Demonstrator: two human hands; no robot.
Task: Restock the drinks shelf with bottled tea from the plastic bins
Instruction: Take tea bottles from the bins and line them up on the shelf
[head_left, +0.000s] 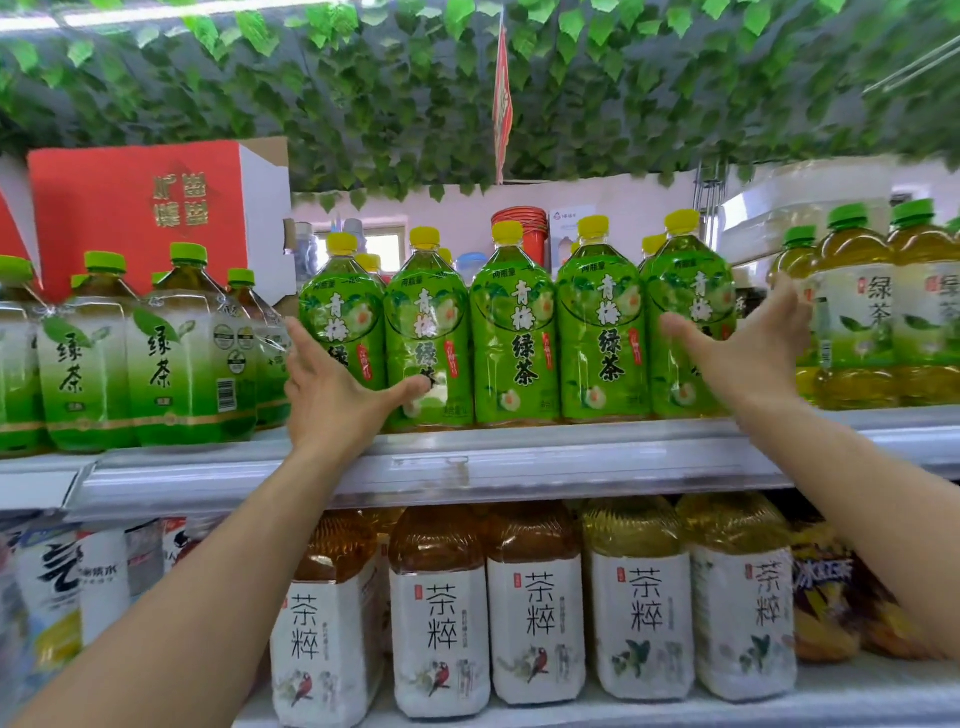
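Five yellow-capped green tea bottles (514, 322) stand in a row on the upper shelf (467, 457). The left hand (332, 395) and right hand (748, 348), both spread open, bracket the row's ends.

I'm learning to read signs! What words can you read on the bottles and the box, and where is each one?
"青梅绿茶": yellow-capped green bottles, top shelf, between the hands.
"绿茶": green-capped bottles at left and pale-label bottles at right.
"茶粹": white-label bottles, lower shelf.
Red box: gold characters, too blurred to read.
Small print, red seals, barcode digits and lower-left bottles: too small or blurred.
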